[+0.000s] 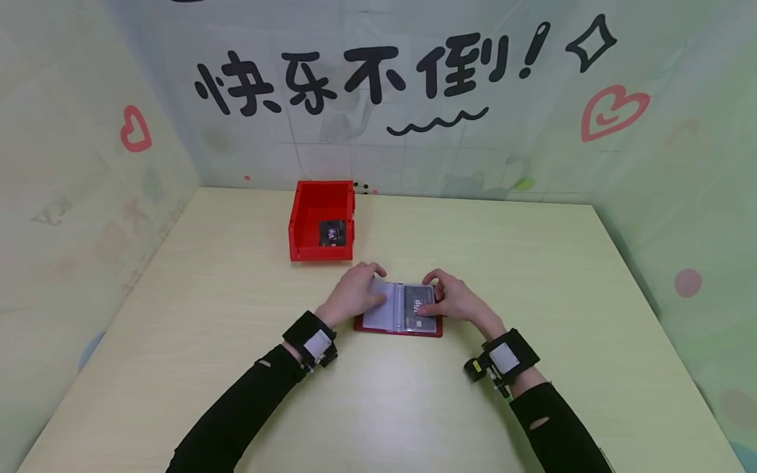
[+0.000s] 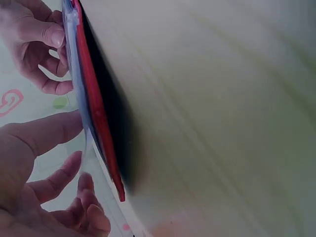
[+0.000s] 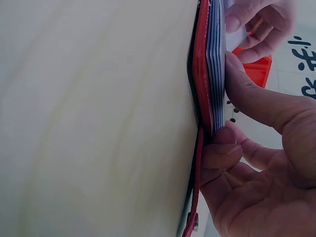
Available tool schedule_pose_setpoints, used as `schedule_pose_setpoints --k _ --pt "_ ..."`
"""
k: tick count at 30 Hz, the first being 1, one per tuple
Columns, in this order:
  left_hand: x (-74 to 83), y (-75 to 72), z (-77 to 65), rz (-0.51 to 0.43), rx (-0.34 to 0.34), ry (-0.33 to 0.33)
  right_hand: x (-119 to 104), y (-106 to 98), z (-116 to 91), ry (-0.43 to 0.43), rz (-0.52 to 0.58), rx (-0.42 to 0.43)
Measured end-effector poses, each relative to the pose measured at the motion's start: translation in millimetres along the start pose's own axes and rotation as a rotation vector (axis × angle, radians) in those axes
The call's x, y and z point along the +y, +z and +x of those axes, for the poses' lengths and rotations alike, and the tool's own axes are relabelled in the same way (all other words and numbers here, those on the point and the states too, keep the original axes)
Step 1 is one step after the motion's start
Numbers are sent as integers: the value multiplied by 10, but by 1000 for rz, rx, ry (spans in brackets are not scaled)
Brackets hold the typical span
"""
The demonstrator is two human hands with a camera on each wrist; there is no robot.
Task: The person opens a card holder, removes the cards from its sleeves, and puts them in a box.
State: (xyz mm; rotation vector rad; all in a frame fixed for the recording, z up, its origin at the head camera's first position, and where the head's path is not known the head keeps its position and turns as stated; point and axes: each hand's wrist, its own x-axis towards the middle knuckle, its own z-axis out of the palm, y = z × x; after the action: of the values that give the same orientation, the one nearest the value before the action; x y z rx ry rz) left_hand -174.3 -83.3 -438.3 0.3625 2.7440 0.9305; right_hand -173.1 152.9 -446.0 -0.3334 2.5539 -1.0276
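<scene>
A red card holder [image 1: 359, 326] lies spread on the table, with clear plastic sleeves [image 1: 395, 320] on both sides of its fold. Behind the right-hand sleeve shows a dark card [image 1: 412, 320] marked "Vip". My left hand [image 1: 353, 295] holds the left sleeve, its thumb on the face and the index finger by the far edge. On the opposite side my right hand [image 1: 458, 299] grips the holder's stacked pages, thumb over the card and bent fingers at the outer edge. The right wrist view shows several sleeve edges [image 3: 216, 64] and a red strap [image 3: 197, 168] with a metal snap.
A red bin [image 1: 298, 220] stands behind the holder, to the left, with a dark "Vip" card [image 1: 332, 233] inside. The pale wooden table [image 1: 378, 414] meets a printed backdrop [image 1: 378, 157] at its back and sides.
</scene>
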Motion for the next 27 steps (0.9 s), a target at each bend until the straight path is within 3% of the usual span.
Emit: schedule_pose_setpoints --k 4,8,11,20,27 --pt "48 27 14 98 29 112 1 -12 -5 2 -4 5" --pt "93 57 37 7 -56 165 4 -14 -8 -8 9 5" --pt "110 89 59 -71 -104 157 1 -9 -10 -14 16 2" --pt "131 150 120 -142 -79 88 -12 2 0 -25 24 0" --pt "168 134 135 -187 -103 42 -4 0 -2 -11 15 0"
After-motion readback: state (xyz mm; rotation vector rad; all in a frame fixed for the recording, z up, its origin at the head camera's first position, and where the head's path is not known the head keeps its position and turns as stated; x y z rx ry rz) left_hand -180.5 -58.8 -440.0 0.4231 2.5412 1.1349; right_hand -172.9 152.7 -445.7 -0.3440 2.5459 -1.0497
